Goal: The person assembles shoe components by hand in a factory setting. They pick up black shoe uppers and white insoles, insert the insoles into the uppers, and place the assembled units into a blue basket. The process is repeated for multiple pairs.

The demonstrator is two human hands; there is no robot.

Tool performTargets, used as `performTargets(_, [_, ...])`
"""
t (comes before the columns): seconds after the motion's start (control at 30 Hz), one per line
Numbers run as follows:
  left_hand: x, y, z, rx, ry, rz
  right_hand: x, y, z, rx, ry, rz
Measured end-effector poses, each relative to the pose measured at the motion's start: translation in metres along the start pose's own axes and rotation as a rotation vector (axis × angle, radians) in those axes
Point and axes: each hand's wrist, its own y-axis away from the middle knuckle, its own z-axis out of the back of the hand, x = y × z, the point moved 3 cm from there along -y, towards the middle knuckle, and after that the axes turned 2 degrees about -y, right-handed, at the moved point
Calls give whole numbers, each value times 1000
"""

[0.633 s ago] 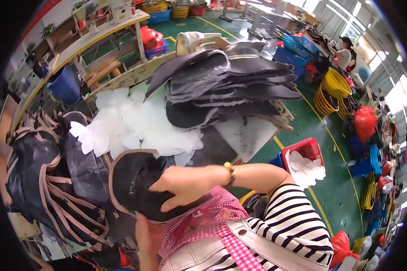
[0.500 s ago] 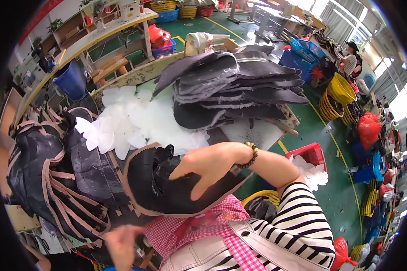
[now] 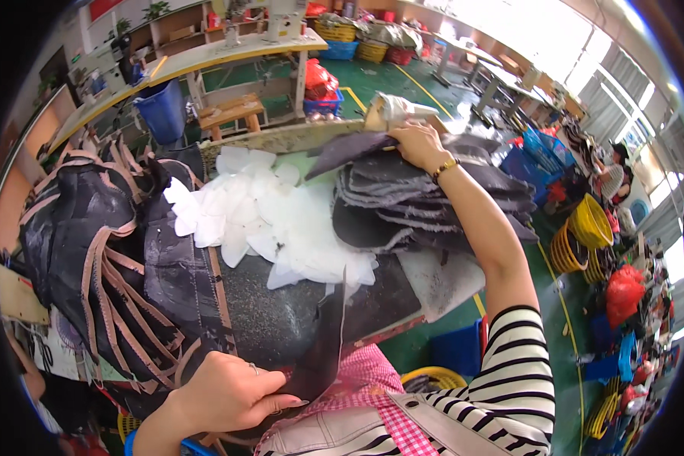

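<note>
At the table's near edge my left hand [image 3: 232,391] is closed, thumb and fingers pinching a black boot upper [image 3: 321,342] that is seen nearly edge-on. My right hand [image 3: 418,144] reaches to the far side, its fingers closed on the topmost dark fuzzy lining piece [image 3: 351,150]. That piece is partly raised off the stack of dark lining pieces [image 3: 410,201]; the fingertips are partly hidden. Between the hands lies a loose heap of thin white cut-outs [image 3: 262,209]. More black boot uppers [image 3: 83,220] with tan zipper edging are draped at the left.
The dark tabletop [image 3: 266,308] has a raised back edge. A pale sheet [image 3: 441,281] lies at its right. Beyond stand a blue bin [image 3: 162,110], a wooden stool [image 3: 232,112] and a long workbench [image 3: 205,57]. Yellow baskets [image 3: 589,220] and a co-worker [image 3: 612,175] are at the far right.
My right hand has left the boot upper and moved up to the lining stack. The upper has shifted off the table's middle toward my left hand, which now grips it. The view has shifted.
</note>
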Motion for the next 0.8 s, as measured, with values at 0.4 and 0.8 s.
performTargets(0.4, [29, -8, -23, -95, 142, 402, -21, 13, 57, -640, -2060, -454])
performTargets(0.8, [62, -119, 67, -633, 330, 384, 181, 85, 144, -516, -1771, 155])
